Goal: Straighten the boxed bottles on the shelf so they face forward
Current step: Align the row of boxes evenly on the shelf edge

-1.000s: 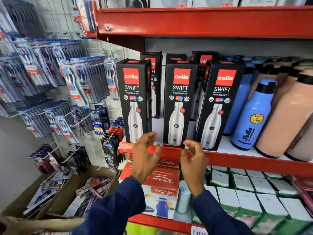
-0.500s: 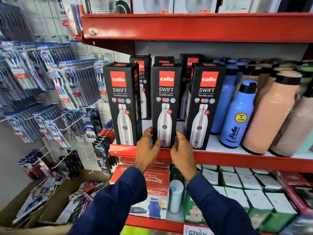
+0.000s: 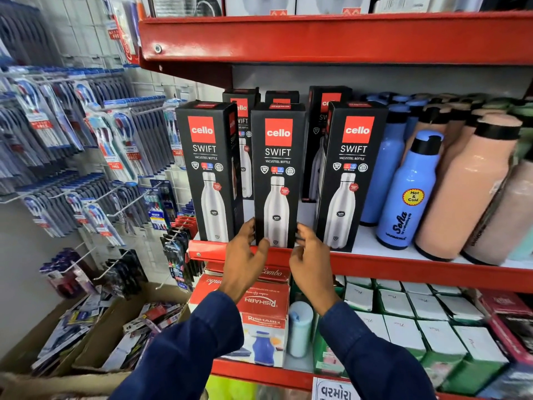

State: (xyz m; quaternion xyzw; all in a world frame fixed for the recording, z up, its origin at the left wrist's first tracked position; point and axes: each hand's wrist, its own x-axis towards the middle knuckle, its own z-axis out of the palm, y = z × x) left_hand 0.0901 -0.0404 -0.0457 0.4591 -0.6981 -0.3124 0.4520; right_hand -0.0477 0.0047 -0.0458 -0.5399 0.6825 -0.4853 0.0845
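Squaring the middle box (image 3: 277, 174) is my step. Left of my grip stands the left box (image 3: 208, 171), turned slightly. My left hand (image 3: 245, 255) presses its fingers on the middle box's lower left edge; my right hand (image 3: 310, 256) cups the lower right edge, both loosely curled around its base at the shelf (image 3: 403, 267) lip. I'd twist gently, low down, sparing the right box (image 3: 350, 174) beyond.

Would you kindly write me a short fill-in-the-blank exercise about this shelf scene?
1. Both hands, left hand and right hand, flank the base of the ____ front-row box.
2. The front row holds ____ black boxes.
3. The blue bottle carries a yellow sticker reading "Hot & ____".

Missing words: middle; three; Cold
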